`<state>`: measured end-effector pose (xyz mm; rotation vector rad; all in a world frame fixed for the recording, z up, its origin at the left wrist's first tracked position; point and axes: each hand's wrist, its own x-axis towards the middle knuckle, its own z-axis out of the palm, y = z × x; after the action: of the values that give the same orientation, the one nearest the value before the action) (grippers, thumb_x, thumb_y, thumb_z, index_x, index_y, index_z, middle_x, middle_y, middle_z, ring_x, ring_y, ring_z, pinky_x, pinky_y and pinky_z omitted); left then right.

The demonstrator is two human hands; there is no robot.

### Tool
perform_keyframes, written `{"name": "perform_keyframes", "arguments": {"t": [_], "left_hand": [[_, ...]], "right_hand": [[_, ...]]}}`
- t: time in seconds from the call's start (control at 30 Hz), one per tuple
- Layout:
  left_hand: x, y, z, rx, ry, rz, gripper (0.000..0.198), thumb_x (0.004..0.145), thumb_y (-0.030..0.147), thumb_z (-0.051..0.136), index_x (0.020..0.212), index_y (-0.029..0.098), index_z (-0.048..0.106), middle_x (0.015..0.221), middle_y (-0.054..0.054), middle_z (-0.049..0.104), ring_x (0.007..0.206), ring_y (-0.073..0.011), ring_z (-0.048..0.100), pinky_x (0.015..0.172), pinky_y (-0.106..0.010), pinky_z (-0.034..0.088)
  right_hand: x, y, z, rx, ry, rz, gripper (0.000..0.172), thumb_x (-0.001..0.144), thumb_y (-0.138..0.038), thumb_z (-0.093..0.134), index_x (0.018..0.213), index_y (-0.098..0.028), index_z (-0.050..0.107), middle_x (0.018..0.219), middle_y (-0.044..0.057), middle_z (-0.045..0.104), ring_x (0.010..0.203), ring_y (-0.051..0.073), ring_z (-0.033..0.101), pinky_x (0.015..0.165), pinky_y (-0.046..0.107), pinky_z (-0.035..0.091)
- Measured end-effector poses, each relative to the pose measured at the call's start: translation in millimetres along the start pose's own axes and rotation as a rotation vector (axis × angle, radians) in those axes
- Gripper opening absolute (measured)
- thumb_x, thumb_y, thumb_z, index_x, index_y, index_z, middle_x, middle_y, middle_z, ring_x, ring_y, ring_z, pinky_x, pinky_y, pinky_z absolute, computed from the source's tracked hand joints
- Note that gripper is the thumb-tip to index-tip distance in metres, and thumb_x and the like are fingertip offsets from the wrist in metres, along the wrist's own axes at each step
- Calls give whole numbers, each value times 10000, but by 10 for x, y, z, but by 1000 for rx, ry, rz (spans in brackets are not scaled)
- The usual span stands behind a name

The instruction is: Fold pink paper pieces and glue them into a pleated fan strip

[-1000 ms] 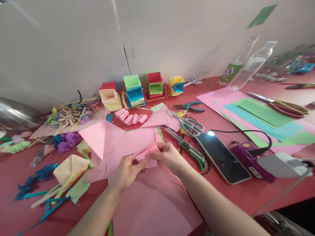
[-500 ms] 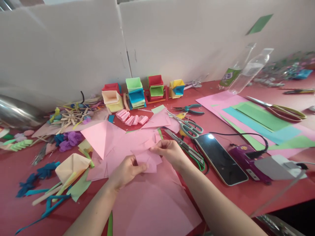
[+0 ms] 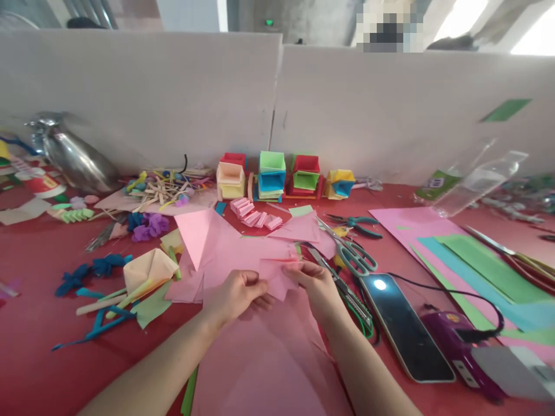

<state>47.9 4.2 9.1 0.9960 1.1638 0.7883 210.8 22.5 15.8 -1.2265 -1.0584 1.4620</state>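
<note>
Between my two hands is a small piece of pink paper (image 3: 277, 279), with a folded strip along its upper edge. My right hand (image 3: 319, 284) pinches its right side between thumb and fingers. On the other side, my left hand (image 3: 243, 296) has thumb and forefinger closed at the paper's left edge, its other fingers tucked beneath. Larger pink sheets (image 3: 269, 358) lie under both hands. A row of small pink folded strips (image 3: 255, 215) lies beyond them. Right of my right hand are a cutter knife (image 3: 347, 294) and grey-handled scissors (image 3: 356, 257).
Folded paper boxes (image 3: 272, 180) stand along the white partition (image 3: 173, 92). To the right are a phone (image 3: 407, 326), a purple power adapter (image 3: 462, 346), pliers (image 3: 359, 224) and plastic bottles (image 3: 481, 184). At left lie a cream paper shape (image 3: 150, 270), craft sticks (image 3: 167, 190) and a metal jug (image 3: 78, 156).
The view has tilted up and turned left, so the scene sits lower and further right. The pink piece now shows a folded upper edge; both hands stay at it.
</note>
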Motion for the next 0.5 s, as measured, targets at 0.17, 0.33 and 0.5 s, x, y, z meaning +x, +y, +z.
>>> {"name": "perform_keyframes", "arguments": {"t": [0.17,0.33,0.5], "left_hand": [[22,-37,8,-54,16,73,281,704,390,647,587,141,589,562,-60,689,504,-153,643,514,-241,483],[19,-73,41,-68,-5,140,290,669,409,687,729,127,666,655,-62,711,589,-170,658,561,-251,494],[17,-69,56,-66,52,205,297,665,410,686,734,121,684,668,-47,694,563,-160,635,536,-242,482]], "right_hand": [[-2,1,-12,-20,-55,-2,303,597,-445,746,625,-168,627,572,-14,540,540,113,470,538,248,396],[-5,45,-2,-60,-130,-7,303,582,-434,759,617,-156,642,570,-1,570,566,132,514,561,261,406],[-46,43,47,-95,-160,-35,319,592,-446,742,622,-149,632,554,-23,549,522,96,464,532,238,376]]}}
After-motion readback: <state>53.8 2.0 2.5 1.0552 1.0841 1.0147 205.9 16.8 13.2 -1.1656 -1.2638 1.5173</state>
